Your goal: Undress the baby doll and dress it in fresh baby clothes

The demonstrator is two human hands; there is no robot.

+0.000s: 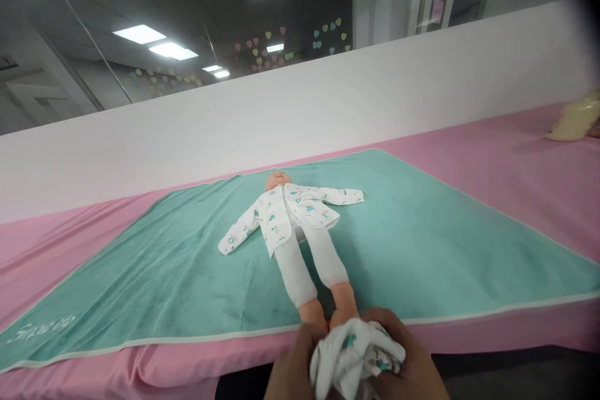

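A baby doll (302,262) lies on its back on a green blanket (422,250), its feet towards me. It wears white leggings and a white printed jacket (276,225), with both sleeves stretched out sideways. At the blanket's near edge, my left hand (295,365) and my right hand (415,359) grip a bunched-up white garment (351,350) from either side. Its print resembles the jacket's, but the folds hide what kind of garment it is. The bundle covers the doll's feet in this view, and whether they touch it I cannot tell.
Pink cloth (473,150) covers the table under the blanket. A white low wall (300,119) with glass above runs along the back. At the far right edge, a pale yellow object (572,119) is partly cut off.
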